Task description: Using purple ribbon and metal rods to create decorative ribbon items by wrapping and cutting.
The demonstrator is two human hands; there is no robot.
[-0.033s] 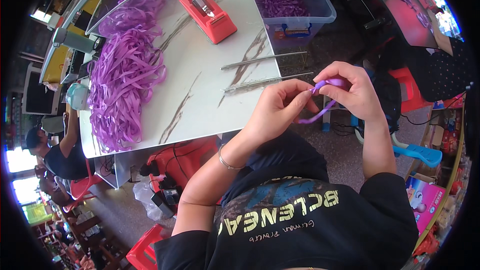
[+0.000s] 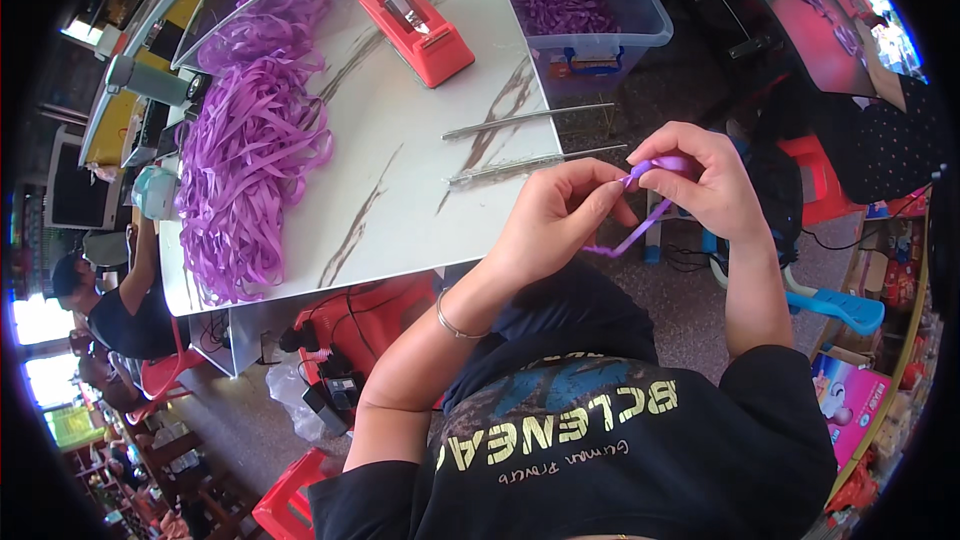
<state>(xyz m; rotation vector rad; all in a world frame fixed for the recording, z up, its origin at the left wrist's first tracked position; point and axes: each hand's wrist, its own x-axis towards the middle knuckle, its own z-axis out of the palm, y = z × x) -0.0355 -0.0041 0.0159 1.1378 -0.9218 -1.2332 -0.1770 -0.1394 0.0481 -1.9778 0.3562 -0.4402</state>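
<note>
A purple ribbon is stretched between my two hands, just off the right edge of the table. My left hand pinches it between thumb and forefinger. Opposite, my right hand pinches the same ribbon, which loops over its fingers. The fingertips of both hands nearly meet at a narrow twisted spot. Below them the ribbon's loose tail dangles toward my lap. Two thin metal rods jut over the table edge, just beyond my left hand. A big heap of purple ribbons lies at the table's left side.
On the white marbled table stands a red tape dispenser. Past the table's right edge is a clear plastic bin holding purple pieces. Red stools are nearby. One person sits at left, another at right.
The ribbon's loose tail has swung slightly down and left. Both hands keep the same place and grip.
</note>
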